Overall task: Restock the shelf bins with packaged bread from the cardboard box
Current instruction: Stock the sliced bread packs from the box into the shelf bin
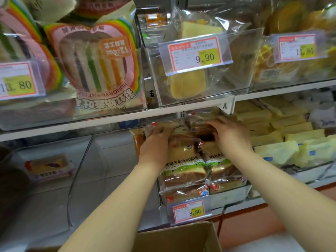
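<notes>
Several packs of milk toast bread [183, 166] with green labels fill a clear shelf bin [231, 195] on the lower shelf, behind an 8.80 price tag. My left hand [154, 144] lies on the back left packs, fingers curled over a pack's top edge. My right hand [229, 135] reaches over the right-hand packs, its fingers bent onto the wrapper near the back. The open cardboard box [181, 237] sits below my arms at the bottom edge; its inside is hidden.
The upper shelf board [181, 108] hangs just above my hands. Rainbow toast packs [98, 64] fill the upper left bin, and yellow cake [187, 82] sits behind a 9.90 tag. Pale yellow packs [291, 142] lie to the right. A nearly bare clear bin [49, 166] stands to the left.
</notes>
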Tool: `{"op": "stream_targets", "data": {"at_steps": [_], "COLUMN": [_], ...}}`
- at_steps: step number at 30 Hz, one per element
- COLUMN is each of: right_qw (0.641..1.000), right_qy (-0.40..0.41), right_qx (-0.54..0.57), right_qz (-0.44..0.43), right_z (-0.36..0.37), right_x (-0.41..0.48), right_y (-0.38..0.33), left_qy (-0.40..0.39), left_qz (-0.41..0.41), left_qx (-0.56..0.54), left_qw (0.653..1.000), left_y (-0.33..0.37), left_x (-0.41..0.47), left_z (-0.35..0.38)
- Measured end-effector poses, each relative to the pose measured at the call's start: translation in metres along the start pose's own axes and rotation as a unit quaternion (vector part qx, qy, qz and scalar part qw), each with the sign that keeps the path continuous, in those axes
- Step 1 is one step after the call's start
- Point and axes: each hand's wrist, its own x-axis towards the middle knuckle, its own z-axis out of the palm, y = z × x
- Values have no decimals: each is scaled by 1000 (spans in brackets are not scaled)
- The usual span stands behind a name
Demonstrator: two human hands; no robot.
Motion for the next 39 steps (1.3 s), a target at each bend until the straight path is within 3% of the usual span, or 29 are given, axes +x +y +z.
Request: {"op": "stream_targets", "data": {"at_steps": [4, 7, 11, 13, 16, 22, 26, 30, 33, 39], "right_qw": [993, 993, 990, 980, 964, 960, 974, 991, 982, 944], "right_qy": [-98, -100, -110, -172, -261, -280, -222, -60, -22, -11], "right_qx": [-14, -8, 55, 79, 38, 10, 46, 97, 138, 232], "right_qz": [63, 57, 63, 67, 44, 2, -3, -66, -127, -234], "right_z": [2, 5, 6, 11, 16, 18, 4, -8, -6, -4], "right_x": [8, 3, 8, 13, 18, 8, -3, -45, -77, -124], "right_y": [2, 6, -1, -7, -9, 1, -13, -48, -82, -155], "left_qy": [35, 26, -24, -52, -95, -132, -90, 73, 147, 99], "left_qz": [8, 2, 8, 21, 32, 33, 37, 71, 93, 39], "left_qx": [-28, -28, 0, 54, 120, 124, 86, -11, -32, -40], "left_qw": [999, 999, 1000, 997, 988, 983, 992, 995, 984, 993], "left_y": [-3, -4, 1, 2, 2, 1, 3, -9, -29, -89], "left_x": [7, 8, 3, -1, -5, -8, -21, -65, -108, -211], "left_z": [1, 1, 3, 3, 4, 1, -11, -20, -23, -33]}}
